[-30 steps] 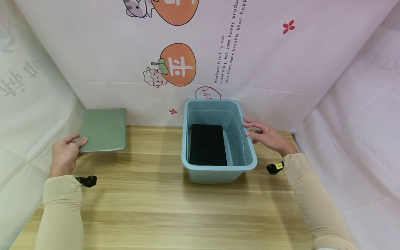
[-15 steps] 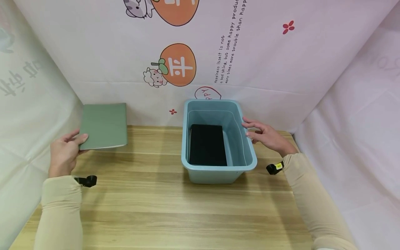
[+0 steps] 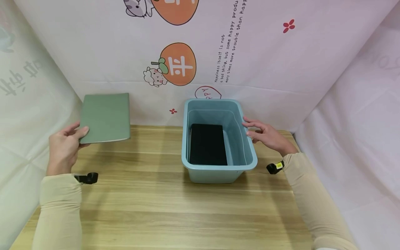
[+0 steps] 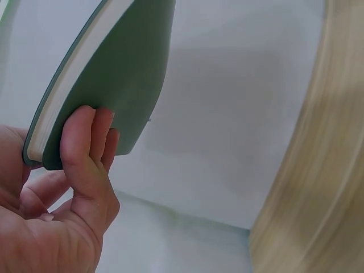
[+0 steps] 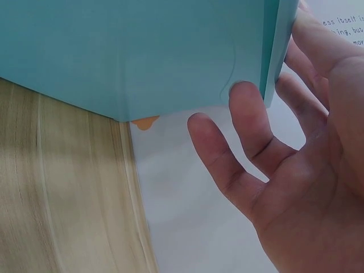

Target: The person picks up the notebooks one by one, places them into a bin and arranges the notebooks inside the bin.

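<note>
My left hand (image 3: 64, 147) pinches a green notebook (image 3: 105, 118) by its near left corner, the thumb on the top cover. In the left wrist view, the fingers (image 4: 79, 139) press the notebook's green underside, and its white page edges show. The notebook hangs above the table, tilted up before the back wall. A light blue plastic bin (image 3: 215, 175) stands at the middle of the table. Inside its left part lies a black flat rectangular thing (image 3: 207, 144). My right hand (image 3: 265, 135) touches the bin's right rim with its fingertips, the fingers relaxed and spread in the right wrist view.
The wooden table (image 3: 156, 215) meets a white printed cloth (image 3: 259, 66) at the back. More white cloth (image 3: 359, 139) hangs along the right side, and also along the left. A small black camera (image 3: 90, 178) sits on the left wrist.
My left hand has raised the green notebook and shifted it slightly right. The bin and my right hand have stayed where they were.
</note>
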A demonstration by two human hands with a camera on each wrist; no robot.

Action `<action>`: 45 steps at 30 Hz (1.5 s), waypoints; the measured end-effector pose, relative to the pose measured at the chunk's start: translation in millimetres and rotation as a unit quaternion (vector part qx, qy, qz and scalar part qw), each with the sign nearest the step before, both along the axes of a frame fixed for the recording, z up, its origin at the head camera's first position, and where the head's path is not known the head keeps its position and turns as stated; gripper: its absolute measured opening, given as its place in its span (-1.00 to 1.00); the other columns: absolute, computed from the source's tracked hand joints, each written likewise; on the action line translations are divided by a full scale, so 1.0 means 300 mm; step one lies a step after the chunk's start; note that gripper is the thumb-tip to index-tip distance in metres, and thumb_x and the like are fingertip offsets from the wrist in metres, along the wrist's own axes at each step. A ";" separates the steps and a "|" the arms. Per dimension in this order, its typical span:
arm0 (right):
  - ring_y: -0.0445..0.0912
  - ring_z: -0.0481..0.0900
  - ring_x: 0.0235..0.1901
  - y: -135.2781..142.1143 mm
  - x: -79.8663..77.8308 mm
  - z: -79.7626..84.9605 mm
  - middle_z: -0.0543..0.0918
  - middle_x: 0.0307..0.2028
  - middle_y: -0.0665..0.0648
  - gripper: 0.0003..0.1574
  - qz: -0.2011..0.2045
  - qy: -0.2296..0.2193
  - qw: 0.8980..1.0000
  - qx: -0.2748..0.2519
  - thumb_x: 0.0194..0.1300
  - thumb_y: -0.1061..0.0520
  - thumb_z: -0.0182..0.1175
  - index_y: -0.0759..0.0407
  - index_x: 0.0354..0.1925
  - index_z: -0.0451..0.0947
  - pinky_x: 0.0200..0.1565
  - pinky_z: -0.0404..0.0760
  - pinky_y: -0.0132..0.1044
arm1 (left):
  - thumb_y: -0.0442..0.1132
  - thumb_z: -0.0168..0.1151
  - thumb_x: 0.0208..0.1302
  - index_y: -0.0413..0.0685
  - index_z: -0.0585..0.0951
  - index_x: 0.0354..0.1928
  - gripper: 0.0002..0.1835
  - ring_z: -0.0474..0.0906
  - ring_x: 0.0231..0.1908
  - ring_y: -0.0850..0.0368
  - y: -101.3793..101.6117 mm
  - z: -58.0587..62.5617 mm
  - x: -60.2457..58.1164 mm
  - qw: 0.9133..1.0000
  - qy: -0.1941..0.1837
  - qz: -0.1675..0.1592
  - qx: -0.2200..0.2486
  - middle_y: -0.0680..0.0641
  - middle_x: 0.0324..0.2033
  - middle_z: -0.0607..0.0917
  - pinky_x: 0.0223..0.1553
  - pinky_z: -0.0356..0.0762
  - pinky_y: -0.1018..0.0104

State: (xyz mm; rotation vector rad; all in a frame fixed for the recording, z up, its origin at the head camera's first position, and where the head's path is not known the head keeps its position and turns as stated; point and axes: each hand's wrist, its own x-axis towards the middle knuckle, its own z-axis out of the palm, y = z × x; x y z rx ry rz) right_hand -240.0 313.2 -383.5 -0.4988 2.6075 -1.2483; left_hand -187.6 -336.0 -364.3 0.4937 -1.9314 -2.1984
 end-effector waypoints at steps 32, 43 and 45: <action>-0.25 0.65 0.09 -0.002 0.001 -0.003 0.06 0.62 -0.24 -0.34 0.003 0.003 1.000 -0.006 0.53 -0.13 0.14 -0.07 0.49 0.35 0.01 0.70 -0.34 | -0.19 0.53 0.14 -0.14 0.34 0.50 -0.11 0.70 -0.32 0.30 0.149 0.112 -0.002 0.998 0.046 -0.028 0.020 0.11 -0.11 0.63 -0.43 0.68 0.46; -0.19 0.61 0.22 0.000 -0.008 -0.011 0.09 0.61 -0.24 -0.38 0.006 -0.003 1.000 -0.021 0.53 -0.10 0.15 -0.04 0.45 0.39 0.03 0.71 -0.27 | -0.31 0.49 0.19 -0.26 0.30 0.50 -0.13 0.72 -0.38 0.26 0.218 0.138 -0.001 0.993 0.080 -0.066 0.063 0.06 -0.20 0.68 -0.49 0.67 0.43; -0.28 0.62 0.19 0.005 -0.015 -0.013 0.09 0.61 -0.25 -0.39 0.007 -0.004 1.000 -0.021 0.52 -0.12 0.15 -0.05 0.44 0.40 0.02 0.72 -0.27 | -0.30 0.48 0.20 -0.25 0.30 0.50 -0.14 0.71 -0.37 0.26 0.231 0.146 0.004 0.992 0.082 -0.068 0.062 0.06 -0.18 0.67 -0.49 0.67 0.43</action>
